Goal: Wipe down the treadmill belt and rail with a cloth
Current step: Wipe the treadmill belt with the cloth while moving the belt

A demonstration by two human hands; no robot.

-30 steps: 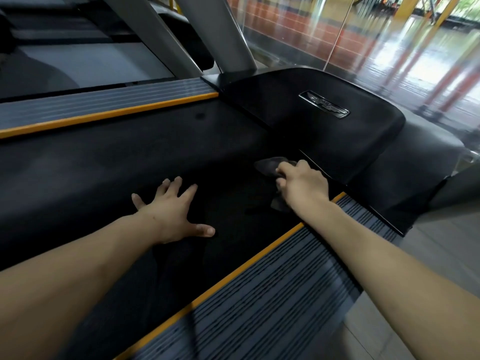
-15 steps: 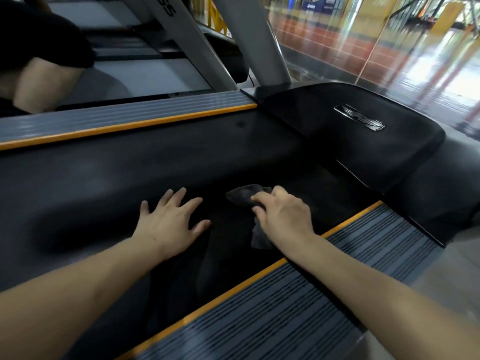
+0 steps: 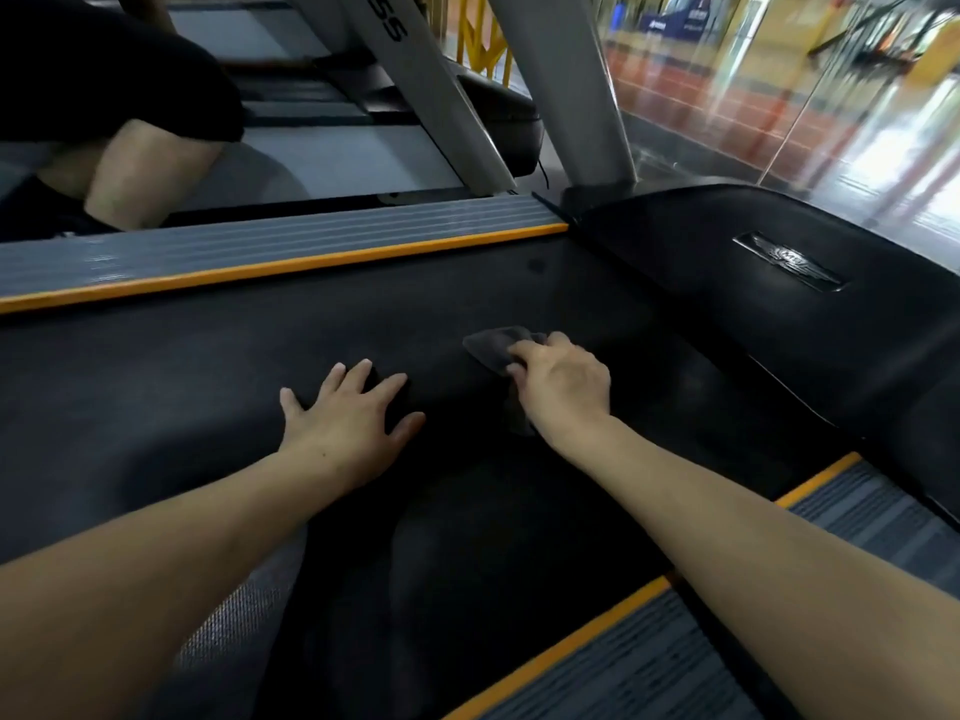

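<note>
The black treadmill belt (image 3: 156, 397) fills the middle of the view. My right hand (image 3: 563, 381) presses a dark grey cloth (image 3: 493, 345) onto the belt near its front end, fingers curled over the cloth. Flat on the belt to the left lies my left hand (image 3: 348, 418), fingers spread, holding nothing. A grey ribbed side rail with an orange edge (image 3: 291, 246) runs along the far side of the belt. The near rail (image 3: 639, 662) shows at the bottom right, partly under my right forearm.
The black motor cover (image 3: 727, 304) with a metal badge (image 3: 789, 262) rises just right of the cloth. Two grey uprights (image 3: 431, 96) stand behind the far rail. A person's bent leg (image 3: 130, 174) is at the upper left on the neighbouring machine. A glass wall is at right.
My right hand has slid the cloth across the belt away from the near rail, towards its middle. My left hand stays flat on the belt. The view has tilted up.
</note>
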